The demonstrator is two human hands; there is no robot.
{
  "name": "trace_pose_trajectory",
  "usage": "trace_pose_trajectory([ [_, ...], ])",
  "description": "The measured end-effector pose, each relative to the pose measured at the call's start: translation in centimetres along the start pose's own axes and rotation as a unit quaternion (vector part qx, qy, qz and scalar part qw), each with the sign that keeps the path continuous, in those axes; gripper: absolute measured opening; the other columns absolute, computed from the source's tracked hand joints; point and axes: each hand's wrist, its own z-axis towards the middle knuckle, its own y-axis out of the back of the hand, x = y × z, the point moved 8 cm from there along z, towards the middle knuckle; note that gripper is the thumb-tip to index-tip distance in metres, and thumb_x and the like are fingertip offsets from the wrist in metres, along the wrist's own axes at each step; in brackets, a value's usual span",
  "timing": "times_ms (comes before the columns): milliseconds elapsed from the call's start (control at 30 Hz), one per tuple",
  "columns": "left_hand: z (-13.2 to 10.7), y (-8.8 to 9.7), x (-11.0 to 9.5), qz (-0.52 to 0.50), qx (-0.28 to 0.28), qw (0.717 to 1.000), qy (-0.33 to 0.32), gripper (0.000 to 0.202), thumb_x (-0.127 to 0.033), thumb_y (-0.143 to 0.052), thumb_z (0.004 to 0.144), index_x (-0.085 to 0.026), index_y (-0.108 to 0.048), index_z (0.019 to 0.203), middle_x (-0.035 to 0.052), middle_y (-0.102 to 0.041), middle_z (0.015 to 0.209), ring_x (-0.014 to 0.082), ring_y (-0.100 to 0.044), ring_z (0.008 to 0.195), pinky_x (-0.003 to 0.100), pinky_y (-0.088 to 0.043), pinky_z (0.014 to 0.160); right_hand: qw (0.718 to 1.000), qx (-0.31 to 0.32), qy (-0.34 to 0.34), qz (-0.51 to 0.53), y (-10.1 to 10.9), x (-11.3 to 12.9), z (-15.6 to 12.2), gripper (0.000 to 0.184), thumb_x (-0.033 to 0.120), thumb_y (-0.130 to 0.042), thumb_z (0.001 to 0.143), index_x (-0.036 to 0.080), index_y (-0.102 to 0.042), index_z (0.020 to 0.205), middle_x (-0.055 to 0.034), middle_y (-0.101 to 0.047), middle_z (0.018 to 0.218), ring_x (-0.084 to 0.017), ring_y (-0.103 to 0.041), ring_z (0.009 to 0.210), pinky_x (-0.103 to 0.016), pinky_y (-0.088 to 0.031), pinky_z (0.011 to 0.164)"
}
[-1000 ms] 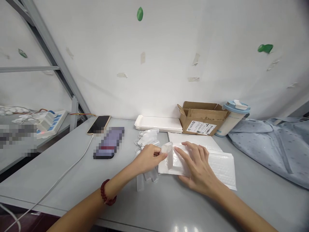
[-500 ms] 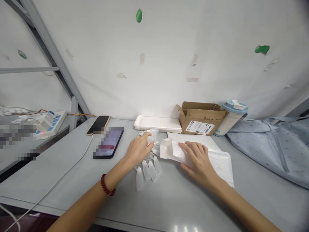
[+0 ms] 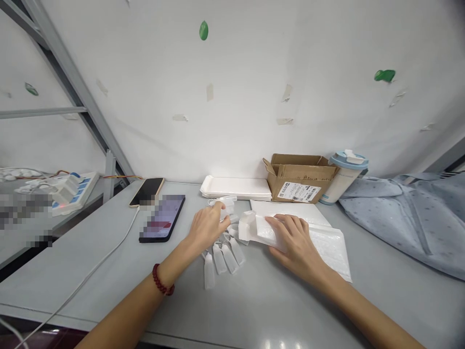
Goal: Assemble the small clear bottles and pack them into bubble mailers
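Observation:
My left hand [image 3: 208, 225] is at the back of a group of several small translucent plastic vials [image 3: 228, 257] with thin loops. Its thumb and forefinger close around a translucent vial [image 3: 225, 208], while the other fingers are mostly hidden behind. On the right, my right hand [image 3: 298, 245] grips a white padded envelope [image 3: 329, 245] from above, thumb on the near side. The envelope's mouth stands partly open toward my left hand, close beside the vials. Beneath it lies another flat white envelope [image 3: 290, 209].
A stack of white envelopes [image 3: 240, 186] and an open cardboard box [image 3: 300, 179] stand against the wall, beside a tilted tumbler [image 3: 343, 177]. Two phones, one a dark phone [image 3: 163, 220], lie left with a white cable [image 3: 105, 264]. Blue patterned fabric [image 3: 403, 218] covers the right side.
The view has shifted slightly. Both hands keep nearly the same places and grips, and a little more of the vials shows between my left hand and the envelope's mouth.

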Motion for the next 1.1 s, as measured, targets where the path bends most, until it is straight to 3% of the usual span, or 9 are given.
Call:
trace_pose_trajectory([
  [133,-0.4,2.4,-0.3,-0.054,-0.092,0.994,0.004,0.020,-0.029,-0.050,0.077,-0.018,-0.053,0.093,-0.0053,-0.046,0.054,0.0140,-0.049,0.052,0.025,-0.032,0.052,1.000,0.006,-0.005,0.007,-0.1,-0.1,0.0,0.048,0.021,-0.051,0.075,0.018,-0.045,0.122,-0.0132,-0.050,0.113,-0.028,-0.042,0.103,-0.044,-0.034,0.085],
  [267,-1.1,4.3,-0.4,-0.223,-0.151,0.963,0.017,0.016,-0.027,-0.055,0.074,-0.018,-0.049,0.086,-0.0062,-0.046,0.059,0.0103,-0.047,0.053,0.023,-0.039,0.055,1.000,-0.001,-0.017,0.014,-0.1,-0.3,0.1,0.047,0.020,-0.051,0.075,0.018,-0.045,0.122,-0.0126,-0.050,0.112,-0.028,-0.043,0.102,-0.044,-0.034,0.085],
  [433,-1.1,3.2,-1.0,-0.432,-0.081,0.898,0.027,0.012,-0.025,-0.054,0.076,-0.017,-0.048,0.083,-0.0029,-0.053,0.066,0.0096,-0.051,0.058,0.021,-0.042,0.053,1.000,0.002,-0.019,0.019,-0.2,-0.5,0.0,0.048,0.020,-0.052,0.076,0.017,-0.043,0.123,-0.0125,-0.049,0.113,-0.027,-0.042,0.103,-0.044,-0.034,0.086],
  [600,-1.0,1.1,-1.9,-0.521,0.024,0.851,0.060,0.014,-0.024,-0.055,0.074,-0.017,-0.047,0.083,-0.0026,-0.055,0.065,0.0101,-0.054,0.058,0.021,-0.042,0.052,0.999,-0.014,-0.012,0.030,0.1,-0.5,0.0,0.049,0.021,-0.052,0.076,0.018,-0.042,0.124,-0.0119,-0.050,0.112,-0.028,-0.043,0.103,-0.044,-0.035,0.085],
  [667,-1.0,0.4,-2.3,-0.506,0.059,0.858,0.060,0.012,-0.025,-0.054,0.076,-0.016,-0.049,0.083,-0.0009,-0.058,0.069,0.0110,-0.055,0.060,0.021,-0.042,0.053,0.999,-0.023,-0.003,0.039,0.4,-0.2,0.0,0.048,0.021,-0.052,0.077,0.018,-0.041,0.124,-0.0118,-0.050,0.111,-0.028,-0.043,0.102,-0.044,-0.035,0.084],
  [733,-1.1,0.2,-2.5,-0.449,0.063,0.891,0.040,0.012,-0.027,-0.053,0.078,-0.016,-0.053,0.083,0.0011,-0.060,0.075,0.0128,-0.056,0.066,0.022,-0.043,0.055,0.998,-0.035,0.001,0.048,0.8,0.0,0.0,0.048,0.021,-0.052,0.077,0.019,-0.041,0.123,-0.0118,-0.050,0.110,-0.028,-0.044,0.101,-0.044,-0.035,0.083],
  [867,-1.6,0.5,-3.0,-0.251,-0.008,0.967,-0.044,0.014,-0.027,-0.051,0.080,-0.017,-0.059,0.085,0.0027,-0.062,0.082,0.0149,-0.055,0.071,0.024,-0.039,0.056,0.997,-0.058,-0.002,0.057,1.3,0.0,0.0,0.047,0.021,-0.051,0.078,0.021,-0.039,0.123,-0.0115,-0.050,0.108,-0.028,-0.045,0.098,-0.043,-0.036,0.081],
  [1100,-2.5,1.0,-4.7,-0.138,-0.076,0.976,-0.150,0.020,-0.023,-0.047,0.086,-0.016,-0.066,0.085,0.0050,-0.060,0.080,0.0165,-0.053,0.075,0.028,-0.041,0.063,0.997,-0.059,0.004,0.047,1.2,-0.1,0.0,0.045,0.020,-0.052,0.078,0.020,-0.040,0.122,-0.0114,-0.051,0.106,-0.027,-0.045,0.096,-0.042,-0.036,0.080],
])
